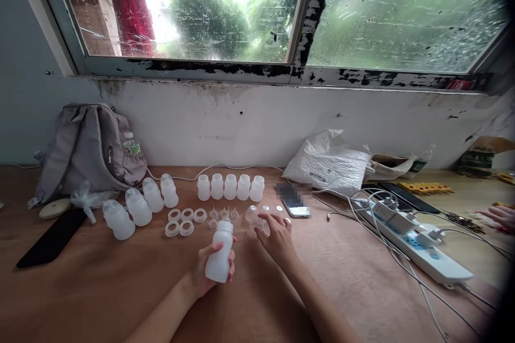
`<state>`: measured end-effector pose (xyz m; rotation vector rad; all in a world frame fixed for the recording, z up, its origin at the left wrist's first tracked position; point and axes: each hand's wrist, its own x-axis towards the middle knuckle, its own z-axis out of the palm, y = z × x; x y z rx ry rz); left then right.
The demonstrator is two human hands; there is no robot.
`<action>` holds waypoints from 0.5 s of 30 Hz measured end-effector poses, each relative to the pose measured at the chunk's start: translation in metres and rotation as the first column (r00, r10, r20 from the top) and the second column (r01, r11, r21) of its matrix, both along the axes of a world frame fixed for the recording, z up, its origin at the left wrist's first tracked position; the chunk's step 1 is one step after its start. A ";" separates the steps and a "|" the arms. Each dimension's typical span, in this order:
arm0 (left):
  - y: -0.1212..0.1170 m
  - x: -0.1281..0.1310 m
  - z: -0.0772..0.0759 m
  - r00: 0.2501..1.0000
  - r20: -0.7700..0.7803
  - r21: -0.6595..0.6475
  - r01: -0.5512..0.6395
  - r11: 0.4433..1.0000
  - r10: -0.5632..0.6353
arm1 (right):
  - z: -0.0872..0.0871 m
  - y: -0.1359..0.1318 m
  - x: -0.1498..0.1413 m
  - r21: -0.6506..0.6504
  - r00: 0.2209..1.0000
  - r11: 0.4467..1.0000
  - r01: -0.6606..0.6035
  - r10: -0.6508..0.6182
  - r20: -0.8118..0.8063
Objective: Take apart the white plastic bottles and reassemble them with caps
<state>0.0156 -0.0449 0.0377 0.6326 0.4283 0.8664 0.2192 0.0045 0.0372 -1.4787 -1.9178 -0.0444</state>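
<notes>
My left hand (pixel 215 265) is wrapped around a frosted white baby bottle (pixel 220 257), which leans slightly to the right with a clear nipple on top. Over a group of clear domed caps (pixel 251 213), my right hand (pixel 277 233) has its thumb and index finger around one clear cap (pixel 263 226). Clear nipples (pixel 214 213) lie just beyond the held bottle. Several white collar rings (pixel 186 214) are laid out left of them. Behind, a row of open frosted bottles (pixel 230 187) stands upright. More bottles (pixel 138 207), with tops on, stand to the left.
A grey backpack (pixel 86 144) rests against the wall, with a black flat object (pixel 52 238) before it. Right of the caps lie a phone (pixel 295 203), a silver bag (pixel 328 163) and a power strip (pixel 418 249) with tangled cables. Another person's hand (pixel 501 217) shows at the right edge.
</notes>
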 end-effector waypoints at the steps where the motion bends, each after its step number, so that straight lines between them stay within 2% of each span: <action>1: 0.000 0.000 0.002 1.000 -0.009 -0.009 -0.023 1.000 0.023 | -0.002 0.001 0.000 -0.007 1.000 1.000 0.004 -0.004 0.012; 4: 0.000 0.001 0.006 0.998 -0.034 -0.025 -0.061 0.998 0.060 | -0.007 0.003 0.001 -0.027 1.000 1.000 0.012 -0.011 0.021; 7: -0.001 0.001 0.008 0.997 -0.049 -0.024 -0.055 0.998 0.054 | -0.005 0.003 0.001 -0.024 0.998 0.999 0.030 -0.032 -0.057; 8: -0.001 0.002 0.008 0.997 -0.058 -0.015 -0.049 0.999 0.048 | -0.001 0.002 0.000 -0.023 0.994 1.000 0.009 -0.012 -0.111; 10: -0.003 0.003 0.008 0.993 -0.108 0.027 -0.044 0.999 0.046 | 0.008 -0.004 -0.004 -0.038 0.958 0.992 -0.119 0.104 -0.267; 12: -0.005 0.005 0.008 0.976 -0.212 0.089 -0.032 0.996 0.050 | 0.019 -0.014 -0.011 -0.074 0.838 0.943 -0.324 0.250 -0.485; 13: -0.006 0.006 0.008 0.961 -0.274 0.117 -0.014 0.993 0.045 | 0.024 -0.019 -0.016 -0.098 0.744 0.903 -0.419 0.279 -0.607; 15: -0.007 0.008 0.009 0.926 -0.377 0.151 0.043 0.988 0.017 | 0.030 -0.030 -0.028 -0.130 0.531 0.800 -0.586 0.258 -0.807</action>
